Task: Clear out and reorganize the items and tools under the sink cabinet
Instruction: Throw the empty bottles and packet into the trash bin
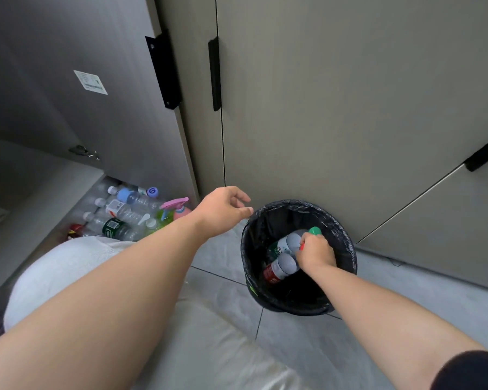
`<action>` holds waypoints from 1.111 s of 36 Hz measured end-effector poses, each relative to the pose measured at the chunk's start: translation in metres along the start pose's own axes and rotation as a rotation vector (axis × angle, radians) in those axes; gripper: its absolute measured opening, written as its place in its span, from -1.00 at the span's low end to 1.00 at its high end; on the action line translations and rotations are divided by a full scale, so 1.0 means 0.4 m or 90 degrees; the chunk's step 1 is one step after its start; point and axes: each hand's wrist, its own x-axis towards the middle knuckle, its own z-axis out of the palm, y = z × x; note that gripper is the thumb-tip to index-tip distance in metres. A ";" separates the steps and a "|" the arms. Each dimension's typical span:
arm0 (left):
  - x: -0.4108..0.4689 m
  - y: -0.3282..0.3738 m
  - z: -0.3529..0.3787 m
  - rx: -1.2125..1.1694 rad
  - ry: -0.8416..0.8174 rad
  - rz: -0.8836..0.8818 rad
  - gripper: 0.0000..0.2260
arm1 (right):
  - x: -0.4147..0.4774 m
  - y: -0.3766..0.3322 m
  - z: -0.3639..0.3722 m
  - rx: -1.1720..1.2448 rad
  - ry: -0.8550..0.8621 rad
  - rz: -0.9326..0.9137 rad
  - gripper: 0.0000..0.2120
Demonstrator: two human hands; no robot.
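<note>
Two bottles hang neck-up inside the bin, one with a green label and one with a red label, their bodies side by side against the black liner. The right hand is down in the bin's mouth with its fingers curled tight around the bottle necks; a green cap sticks out above the knuckles and a bit of red cap shows at the hand's left edge. The left hand hovers just beside the bin's left rim, fingers loosely curled with the thumb forward, holding nothing; whether it touches the liner cannot be told. The bin stands on the grey tiled floor, close against closed cabinet doors with black handles. To the left, an open door bears a white sticker. On the cabinet floor below it lie loose bottles, mostly clear plastic with white caps, packed side by side, and next to them, at the cabinet's front edge, a pink spray bottle. White fabric fills the lower left under the left forearm.
</note>
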 end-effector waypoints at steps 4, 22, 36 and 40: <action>0.007 0.000 0.001 -0.005 -0.002 -0.003 -0.83 | 0.000 0.004 -0.006 -0.049 0.006 -0.006 -0.77; 0.014 0.017 -0.152 0.077 -0.009 0.018 -0.85 | -0.035 -0.079 -0.093 -0.079 0.155 -0.148 -0.94; -0.129 -0.495 -0.539 0.034 0.186 -0.297 -0.84 | -0.118 -0.748 -0.073 0.153 -0.082 -0.646 -0.91; -0.162 -0.679 -0.527 -0.112 0.230 -0.410 -0.78 | -0.089 -0.927 0.024 0.011 -0.176 -0.654 -0.86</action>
